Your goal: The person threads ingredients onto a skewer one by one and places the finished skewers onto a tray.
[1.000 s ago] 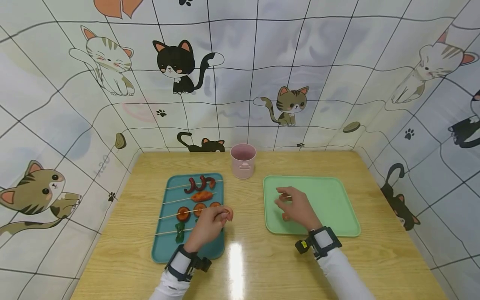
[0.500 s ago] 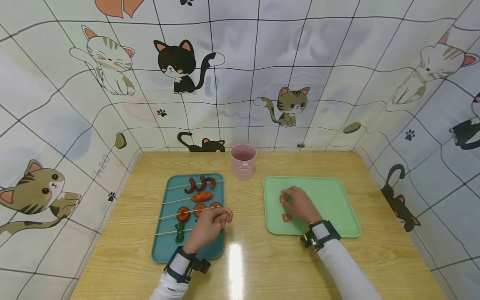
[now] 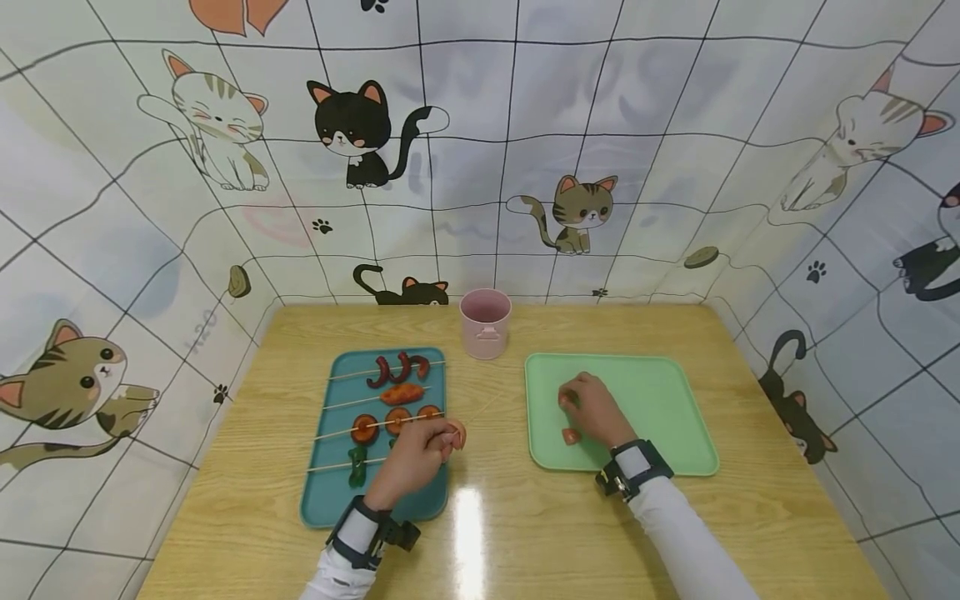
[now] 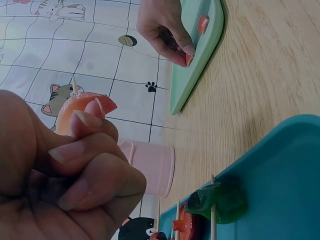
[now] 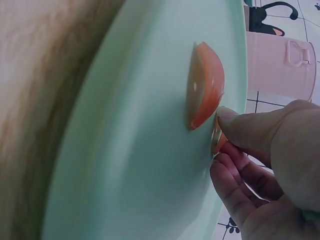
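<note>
My left hand is over the right part of the blue tray. It grips a thin skewer with a curved reddish-orange slice on it; the stick's tip pokes out past the slice, and the fingers hide the rest. At the left part of the green tray, my right hand pinches another reddish slice between thumb and fingers, low at the tray's surface. A loose slice of the same kind lies on that tray beside the fingertips.
Several skewers lie across the blue tray: dark red curled sausages, an orange piece, round brown slices and a green knotted piece. A pink cup stands at the back, before the cat-print wall.
My right hand has come down onto the green tray, and its spread fingers have closed on a slice. A loose slice now shows beside it. The left hand stays in place with the skewer.
</note>
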Available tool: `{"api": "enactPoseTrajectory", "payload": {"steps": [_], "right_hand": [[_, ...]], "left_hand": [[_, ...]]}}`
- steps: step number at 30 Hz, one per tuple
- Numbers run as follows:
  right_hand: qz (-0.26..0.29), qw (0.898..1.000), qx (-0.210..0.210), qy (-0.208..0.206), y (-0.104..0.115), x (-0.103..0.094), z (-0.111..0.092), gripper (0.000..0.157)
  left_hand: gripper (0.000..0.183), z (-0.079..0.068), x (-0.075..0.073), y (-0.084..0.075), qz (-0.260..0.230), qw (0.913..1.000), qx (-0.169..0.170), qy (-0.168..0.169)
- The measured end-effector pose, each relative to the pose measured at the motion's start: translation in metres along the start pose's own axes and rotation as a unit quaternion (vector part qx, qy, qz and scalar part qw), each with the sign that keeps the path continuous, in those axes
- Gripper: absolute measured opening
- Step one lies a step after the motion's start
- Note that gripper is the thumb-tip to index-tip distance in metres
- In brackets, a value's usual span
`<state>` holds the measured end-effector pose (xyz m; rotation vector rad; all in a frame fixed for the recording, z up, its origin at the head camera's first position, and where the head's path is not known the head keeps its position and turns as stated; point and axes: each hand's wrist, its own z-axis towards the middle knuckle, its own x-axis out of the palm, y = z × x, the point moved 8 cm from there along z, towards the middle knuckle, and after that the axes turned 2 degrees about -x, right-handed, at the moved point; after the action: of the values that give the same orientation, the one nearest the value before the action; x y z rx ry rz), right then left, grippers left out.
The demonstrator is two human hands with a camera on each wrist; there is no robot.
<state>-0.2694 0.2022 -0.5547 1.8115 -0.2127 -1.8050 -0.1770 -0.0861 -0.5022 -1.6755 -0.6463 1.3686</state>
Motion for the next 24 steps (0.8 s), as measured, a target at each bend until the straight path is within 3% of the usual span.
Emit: {"api": "enactPoseTrajectory", "payload": {"steps": [6,17,20,24], "right_hand": [[0.019,1.000,0.006,0.003,-0.001,-0.002,-0.001,0.006],[0.100,0.994,0.031,-0.007,0.002,-0.016,-0.009,0.018],[0.165,0.985,0.034,-0.020,0.005,-0.022,-0.011,0.026],[0.258,0.965,0.040,-0.021,0.015,-0.029,-0.014,0.036]], "left_hand": [[0.030,-0.002,0.000,0.000,0.005,1.0000,0.002,0.006],[0.029,-0.003,-0.004,-0.008,0.018,0.9994,0.028,-0.006],[0.028,-0.004,-0.004,-0.012,0.021,0.9993,0.031,-0.004],[0.028,-0.005,-0.002,-0.017,0.018,0.9991,0.039,0.005]]}}
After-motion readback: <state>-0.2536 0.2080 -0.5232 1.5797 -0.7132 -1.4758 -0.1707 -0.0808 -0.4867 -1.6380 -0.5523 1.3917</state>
